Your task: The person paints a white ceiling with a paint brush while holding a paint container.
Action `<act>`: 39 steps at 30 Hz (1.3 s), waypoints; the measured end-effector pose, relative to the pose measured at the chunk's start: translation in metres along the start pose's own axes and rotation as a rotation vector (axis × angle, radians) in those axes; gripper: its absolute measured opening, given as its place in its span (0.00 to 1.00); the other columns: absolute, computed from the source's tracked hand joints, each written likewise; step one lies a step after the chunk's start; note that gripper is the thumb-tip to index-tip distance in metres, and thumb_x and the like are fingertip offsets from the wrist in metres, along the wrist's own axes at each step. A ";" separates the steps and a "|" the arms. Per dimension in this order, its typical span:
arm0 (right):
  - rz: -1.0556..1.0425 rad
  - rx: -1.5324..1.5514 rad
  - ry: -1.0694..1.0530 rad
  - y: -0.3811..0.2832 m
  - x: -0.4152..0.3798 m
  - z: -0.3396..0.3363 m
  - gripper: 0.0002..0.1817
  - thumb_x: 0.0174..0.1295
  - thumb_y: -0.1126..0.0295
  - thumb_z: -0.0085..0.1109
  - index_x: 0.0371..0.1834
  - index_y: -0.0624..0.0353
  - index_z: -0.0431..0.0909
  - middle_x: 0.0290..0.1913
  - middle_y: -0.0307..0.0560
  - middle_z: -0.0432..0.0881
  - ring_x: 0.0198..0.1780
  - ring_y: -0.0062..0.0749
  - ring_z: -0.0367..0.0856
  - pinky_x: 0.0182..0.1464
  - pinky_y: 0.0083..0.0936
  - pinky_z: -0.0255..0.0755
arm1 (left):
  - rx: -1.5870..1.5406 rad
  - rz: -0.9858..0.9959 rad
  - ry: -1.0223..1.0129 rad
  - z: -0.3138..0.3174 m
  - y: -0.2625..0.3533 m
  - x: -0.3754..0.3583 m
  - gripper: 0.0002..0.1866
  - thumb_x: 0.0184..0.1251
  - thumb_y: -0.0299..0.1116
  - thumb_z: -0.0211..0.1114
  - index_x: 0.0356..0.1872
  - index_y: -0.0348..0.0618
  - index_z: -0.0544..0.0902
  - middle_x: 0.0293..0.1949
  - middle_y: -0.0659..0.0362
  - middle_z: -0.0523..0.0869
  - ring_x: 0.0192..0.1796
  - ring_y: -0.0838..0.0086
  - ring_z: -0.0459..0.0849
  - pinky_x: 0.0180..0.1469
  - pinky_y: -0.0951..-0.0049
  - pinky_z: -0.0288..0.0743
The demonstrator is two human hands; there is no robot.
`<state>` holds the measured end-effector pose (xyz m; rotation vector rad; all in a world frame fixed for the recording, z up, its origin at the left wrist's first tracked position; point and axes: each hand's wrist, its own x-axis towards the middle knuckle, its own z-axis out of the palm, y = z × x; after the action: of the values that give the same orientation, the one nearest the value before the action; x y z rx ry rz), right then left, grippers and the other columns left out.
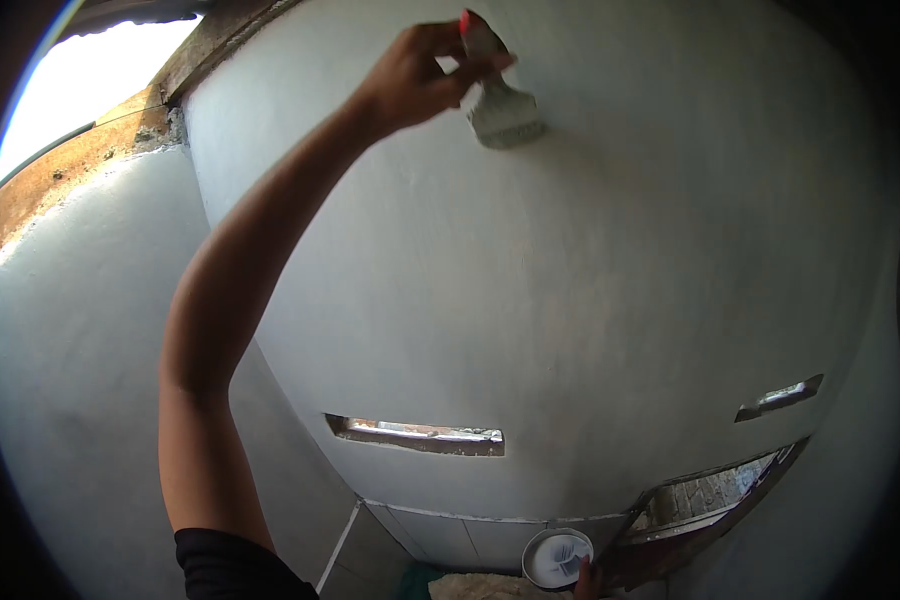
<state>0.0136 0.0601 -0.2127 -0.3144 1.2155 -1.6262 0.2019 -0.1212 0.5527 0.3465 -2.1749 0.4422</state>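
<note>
My left hand (425, 80) is raised high against the pale wall (590, 280), its fingers closed around the handle of a wide paintbrush (503, 118). The brush hangs bristles down, close to the wall surface, and its head is coated in whitish paint. A bit of red shows at the upper end of the handle. Low in the view, my right hand (586, 580) grips the rim of a round container (540, 565) with white paint inside. Only the thumb and part of that hand show; the rest is cut off by the lower edge.
Narrow slots open through the wall at lower left (415, 434) and right (780, 398). A framed opening (710, 495) sits below the right one. Tiles (435, 535) line the wall's foot. A side wall (90, 330) stands left, under a wooden beam (210, 50) and bright sky.
</note>
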 end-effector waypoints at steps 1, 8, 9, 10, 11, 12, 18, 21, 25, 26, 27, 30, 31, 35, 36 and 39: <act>0.002 0.003 0.004 0.001 0.001 -0.001 0.38 0.71 0.48 0.58 0.75 0.61 0.58 0.70 0.52 0.67 0.69 0.42 0.66 0.68 0.38 0.62 | 0.026 0.075 0.068 -0.021 -0.010 0.021 0.13 0.71 0.36 0.67 0.51 0.41 0.86 0.43 0.58 0.89 0.41 0.74 0.89 0.39 0.74 0.85; 0.016 0.018 0.046 0.003 -0.001 -0.016 0.39 0.71 0.48 0.58 0.76 0.60 0.56 0.71 0.52 0.65 0.70 0.43 0.65 0.68 0.39 0.62 | 0.399 0.625 0.569 -0.093 -0.044 0.103 0.07 0.70 0.29 0.64 0.41 0.34 0.82 0.34 0.51 0.86 0.40 0.71 0.87 0.31 0.69 0.80; 0.015 0.021 0.052 0.003 -0.001 -0.017 0.39 0.71 0.48 0.59 0.76 0.60 0.56 0.72 0.52 0.65 0.70 0.43 0.65 0.68 0.39 0.62 | 0.397 0.627 0.571 -0.086 -0.047 0.100 0.07 0.70 0.29 0.64 0.41 0.34 0.82 0.34 0.51 0.86 0.40 0.71 0.87 0.31 0.69 0.80; 0.015 0.025 0.058 0.002 0.000 -0.019 0.40 0.71 0.48 0.59 0.76 0.59 0.56 0.72 0.52 0.65 0.70 0.43 0.65 0.69 0.39 0.62 | 0.437 0.692 0.620 -0.074 -0.045 0.093 0.06 0.70 0.28 0.64 0.40 0.34 0.82 0.33 0.51 0.86 0.39 0.70 0.86 0.32 0.69 0.78; 0.015 0.027 0.063 0.001 0.000 -0.021 0.40 0.71 0.48 0.59 0.76 0.59 0.56 0.72 0.52 0.65 0.70 0.43 0.65 0.69 0.40 0.62 | 0.478 0.755 0.668 -0.060 -0.044 0.083 0.05 0.69 0.27 0.64 0.40 0.35 0.83 0.33 0.52 0.86 0.37 0.69 0.86 0.34 0.69 0.77; 0.017 0.029 0.065 0.001 0.001 -0.022 0.40 0.71 0.48 0.59 0.76 0.59 0.55 0.72 0.52 0.65 0.70 0.43 0.65 0.69 0.40 0.62 | 0.328 0.648 0.577 -0.039 -0.033 0.062 0.06 0.69 0.29 0.65 0.41 0.36 0.83 0.34 0.53 0.86 0.35 0.71 0.84 0.39 0.68 0.77; 0.045 0.035 0.082 0.006 -0.002 -0.026 0.41 0.70 0.48 0.59 0.77 0.58 0.54 0.73 0.53 0.64 0.71 0.44 0.64 0.69 0.41 0.61 | 0.231 0.619 0.141 0.077 0.028 -0.080 0.06 0.60 0.24 0.73 0.35 0.42 0.84 0.32 0.58 0.86 0.35 0.72 0.87 0.31 0.73 0.83; 0.056 0.032 0.094 0.007 -0.005 -0.030 0.41 0.70 0.48 0.59 0.78 0.58 0.54 0.74 0.53 0.63 0.72 0.45 0.63 0.69 0.41 0.61 | -0.026 0.325 -0.172 0.083 0.053 -0.098 0.05 0.64 0.28 0.71 0.37 0.40 0.84 0.33 0.57 0.86 0.33 0.71 0.86 0.29 0.74 0.83; 0.055 0.037 0.109 0.003 -0.001 -0.033 0.42 0.70 0.48 0.60 0.78 0.57 0.53 0.75 0.53 0.62 0.72 0.46 0.63 0.70 0.42 0.61 | -0.040 0.207 -0.022 0.050 0.018 -0.041 0.10 0.70 0.35 0.67 0.43 0.39 0.85 0.38 0.55 0.89 0.39 0.72 0.88 0.36 0.69 0.84; 0.054 0.039 0.112 0.002 0.000 -0.033 0.42 0.70 0.48 0.60 0.79 0.57 0.53 0.75 0.53 0.62 0.72 0.46 0.63 0.70 0.42 0.61 | 0.052 0.177 0.030 0.029 0.007 -0.019 0.14 0.73 0.37 0.65 0.50 0.37 0.85 0.42 0.54 0.89 0.41 0.74 0.87 0.36 0.72 0.85; 0.055 0.042 0.115 0.001 0.001 -0.033 0.42 0.70 0.48 0.60 0.79 0.57 0.52 0.75 0.53 0.62 0.73 0.46 0.63 0.70 0.42 0.61 | 0.054 0.105 0.093 0.010 -0.001 0.004 0.17 0.74 0.40 0.63 0.52 0.37 0.84 0.44 0.55 0.89 0.44 0.73 0.88 0.38 0.71 0.86; 0.067 0.051 0.136 0.004 -0.004 -0.037 0.43 0.70 0.48 0.60 0.79 0.56 0.52 0.75 0.53 0.61 0.73 0.46 0.62 0.70 0.43 0.61 | 0.261 0.328 0.374 -0.049 -0.013 0.068 0.08 0.70 0.31 0.65 0.43 0.36 0.85 0.33 0.54 0.87 0.33 0.71 0.85 0.33 0.68 0.78; 0.068 0.053 0.144 0.005 -0.005 -0.039 0.43 0.70 0.48 0.60 0.79 0.56 0.52 0.76 0.53 0.61 0.73 0.47 0.62 0.70 0.43 0.61 | 0.345 0.464 0.482 -0.062 -0.022 0.083 0.09 0.70 0.30 0.65 0.44 0.36 0.85 0.34 0.52 0.88 0.35 0.69 0.88 0.33 0.67 0.79; 0.074 0.059 0.166 0.003 -0.010 -0.046 0.44 0.69 0.48 0.61 0.80 0.56 0.51 0.76 0.53 0.60 0.74 0.47 0.62 0.70 0.43 0.60 | 0.573 0.546 0.588 -0.070 -0.031 0.095 0.07 0.69 0.28 0.65 0.43 0.36 0.85 0.36 0.49 0.88 0.37 0.65 0.89 0.38 0.64 0.84; 0.077 0.060 0.172 0.002 -0.013 -0.048 0.44 0.69 0.48 0.61 0.80 0.56 0.50 0.77 0.53 0.60 0.74 0.47 0.61 0.70 0.44 0.60 | 0.492 0.511 0.586 -0.058 -0.030 0.086 0.07 0.70 0.28 0.64 0.43 0.37 0.85 0.37 0.50 0.88 0.37 0.66 0.87 0.38 0.65 0.84; 0.088 0.081 0.186 0.004 -0.021 -0.048 0.45 0.69 0.48 0.61 0.81 0.55 0.50 0.77 0.54 0.60 0.74 0.48 0.61 0.71 0.44 0.60 | 0.290 0.483 0.516 -0.012 -0.019 0.041 0.07 0.71 0.29 0.64 0.45 0.38 0.85 0.38 0.52 0.87 0.37 0.70 0.86 0.37 0.71 0.82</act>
<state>-0.0084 0.1046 -0.2303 -0.0588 1.2801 -1.6510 0.1942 -0.1371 0.5964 -0.1420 -1.6705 1.0024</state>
